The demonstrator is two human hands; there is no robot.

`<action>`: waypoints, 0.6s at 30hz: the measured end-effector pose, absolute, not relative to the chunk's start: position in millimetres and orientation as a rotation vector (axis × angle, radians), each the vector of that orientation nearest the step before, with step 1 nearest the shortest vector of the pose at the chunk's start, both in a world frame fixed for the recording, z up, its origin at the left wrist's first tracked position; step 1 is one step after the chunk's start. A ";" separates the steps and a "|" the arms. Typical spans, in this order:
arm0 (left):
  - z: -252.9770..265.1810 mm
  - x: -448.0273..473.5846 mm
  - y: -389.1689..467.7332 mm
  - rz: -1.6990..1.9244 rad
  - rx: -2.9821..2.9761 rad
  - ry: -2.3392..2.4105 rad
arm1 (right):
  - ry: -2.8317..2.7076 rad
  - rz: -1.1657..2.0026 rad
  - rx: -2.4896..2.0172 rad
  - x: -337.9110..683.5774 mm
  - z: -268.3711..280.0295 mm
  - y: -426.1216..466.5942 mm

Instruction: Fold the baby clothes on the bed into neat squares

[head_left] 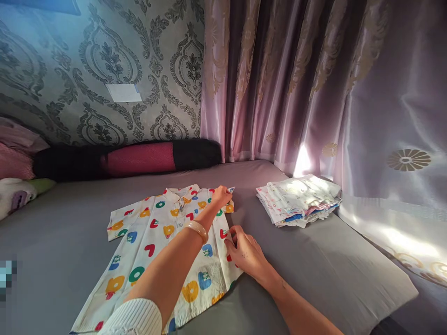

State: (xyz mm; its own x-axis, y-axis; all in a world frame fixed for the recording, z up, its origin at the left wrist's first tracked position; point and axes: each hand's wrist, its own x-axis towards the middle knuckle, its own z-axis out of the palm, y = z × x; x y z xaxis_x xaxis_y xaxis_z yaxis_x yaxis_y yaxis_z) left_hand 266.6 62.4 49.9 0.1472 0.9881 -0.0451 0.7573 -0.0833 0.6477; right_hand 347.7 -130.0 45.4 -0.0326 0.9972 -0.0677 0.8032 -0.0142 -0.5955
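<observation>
A white short-sleeved shirt (153,232) with colourful letter and duck-like prints lies spread on the grey bed, its collar toward the wall. My left hand (222,196) reaches across the shirt and pinches the cloth at its right sleeve, near the shoulder; a pale bangle (197,231) circles that wrist. My right hand (244,251) grips the shirt's right side edge lower down, thumb and fingers closed on the fabric. The lower left of the shirt is partly hidden under my left forearm and its white ribbed cuff.
A stack of folded white printed clothes (300,197) sits to the right on the bed (296,279), by the purple curtain (279,83). A long black and pink bundle (139,157) lies along the patterned wall. Soft items (16,195) are at the far left.
</observation>
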 end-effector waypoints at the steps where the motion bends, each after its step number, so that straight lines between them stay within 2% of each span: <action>1: 50.6 260.7 64.0 0.622 1.830 1.627 | -1.894 0.710 -1.863 347.5 47.0 -130.4; 10: 68.3 198.1 60.2 0.945 1.318 1.272 | -1.931 0.758 -1.713 340.7 54.0 -138.4; 18: 65.3 162.7 57.9 1.056 1.026 1.234 | -1.912 0.842 -1.538 330.9 47.3 -140.3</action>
State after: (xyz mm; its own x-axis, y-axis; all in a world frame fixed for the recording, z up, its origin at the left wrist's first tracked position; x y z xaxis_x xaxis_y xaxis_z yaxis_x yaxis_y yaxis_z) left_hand 162.7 57.9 65.3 0.0400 0.9770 -0.2095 -0.0552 0.2115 0.9758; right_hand 330.9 -140.3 47.3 -0.2020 0.9790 0.0268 0.6413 0.1529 -0.7519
